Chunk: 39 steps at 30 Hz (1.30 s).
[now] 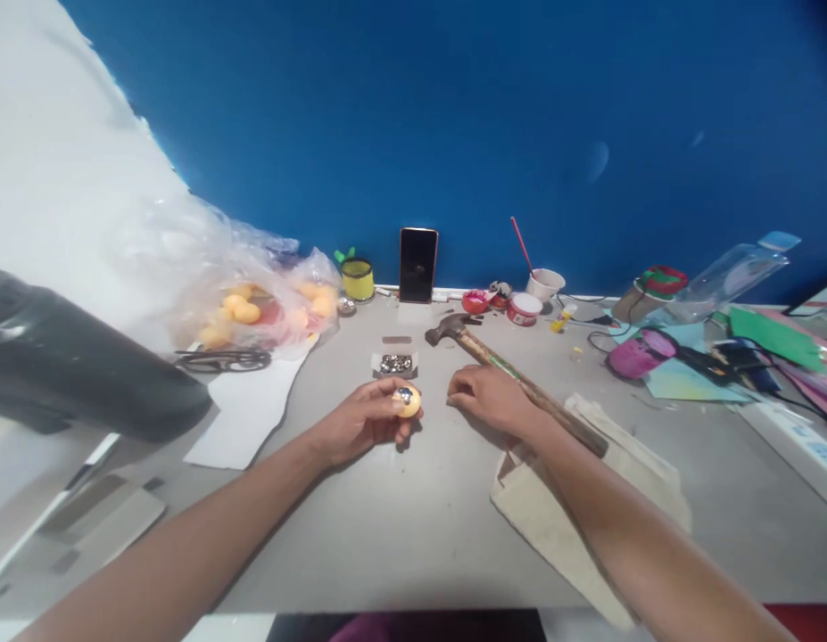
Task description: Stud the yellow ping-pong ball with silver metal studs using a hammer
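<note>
My left hand [366,419] holds a small yellow-orange ball [409,406] between thumb and fingers, above the table. Shiny silver studs cover part of the ball's top. My right hand [490,399] rests low over the table to the right, fingers curled together at the tips; whether anything is between them does not show. Just beyond my hands stands a small open box [395,365] full of shiny metal pieces. A claw hammer [520,379] lies slantwise behind my right hand, its handle passing beyond my wrist. Under my right forearm is a cream cloth [627,473].
At the left are a dark cylinder [85,357], a white paper [252,415] and plastic bags [252,267] with orange balls. A phone [418,265] leans on the blue wall. Farther right stand a white cup [545,283], a red-and-white tub [524,309] and a clear bottle [734,278].
</note>
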Tool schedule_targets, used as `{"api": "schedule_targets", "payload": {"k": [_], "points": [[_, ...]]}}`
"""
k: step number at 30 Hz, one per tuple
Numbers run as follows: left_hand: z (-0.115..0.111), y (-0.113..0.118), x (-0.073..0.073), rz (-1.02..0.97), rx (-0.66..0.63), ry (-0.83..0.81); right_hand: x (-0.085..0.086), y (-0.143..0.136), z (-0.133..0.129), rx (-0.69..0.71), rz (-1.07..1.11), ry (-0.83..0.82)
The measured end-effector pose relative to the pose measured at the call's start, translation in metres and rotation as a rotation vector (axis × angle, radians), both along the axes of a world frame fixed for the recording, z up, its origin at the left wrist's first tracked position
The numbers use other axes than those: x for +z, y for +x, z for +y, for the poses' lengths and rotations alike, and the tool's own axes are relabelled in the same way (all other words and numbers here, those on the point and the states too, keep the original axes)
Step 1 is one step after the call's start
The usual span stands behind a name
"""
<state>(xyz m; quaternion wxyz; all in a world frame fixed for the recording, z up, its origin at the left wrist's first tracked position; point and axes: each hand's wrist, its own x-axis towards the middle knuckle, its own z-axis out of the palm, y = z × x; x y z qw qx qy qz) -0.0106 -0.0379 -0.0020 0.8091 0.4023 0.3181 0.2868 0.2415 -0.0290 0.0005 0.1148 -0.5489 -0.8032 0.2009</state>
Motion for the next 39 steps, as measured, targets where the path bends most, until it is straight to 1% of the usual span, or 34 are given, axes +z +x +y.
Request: {"api": "schedule_targets", "payload": {"k": [2,5,8,10,13,15,18,24,31,35,39], "points": [[0.0,0.0,0.0,0.0,-0.004,-0.003,-0.002,-0.001,-0.001,-0.004,0.078,-0.005],[-0.001,0.0,0.0,-0.005,0.005,0.007,-0.003,-0.004,-0.003,-0.058,0.346,-0.089],[-0.002,0.0,0.0,0.002,0.007,0.025,-0.003,-0.009,-0.005,-0.137,0.686,-0.295],[-0.003,0.001,-0.001,0.011,0.004,0.032,-0.004,-0.011,-0.005,-0.162,0.911,-0.44],[-0.003,0.001,-0.002,0.015,-0.008,0.039,-0.005,-0.013,-0.006,-0.139,1.179,-0.628],[-0.002,0.0,-0.003,0.021,-0.021,0.05,-0.004,-0.013,-0.006,-0.108,1.289,-0.72],[-0.001,0.0,-0.003,0.033,-0.035,0.072,-0.001,-0.012,-0.008,-0.052,1.418,-0.804],[-0.001,-0.001,-0.004,0.031,-0.04,0.076,0.004,-0.013,-0.011,0.03,1.541,-0.856],[0.0,-0.003,-0.007,0.012,-0.054,0.069,0.004,-0.015,-0.014,0.076,1.561,-0.866],[0.0,-0.003,-0.007,-0.008,-0.038,0.048,0.001,-0.015,-0.013,0.065,1.518,-0.865],[-0.003,0.0,-0.005,-0.044,0.037,0.037,-0.005,-0.018,-0.012,0.038,1.415,-0.835]]}}
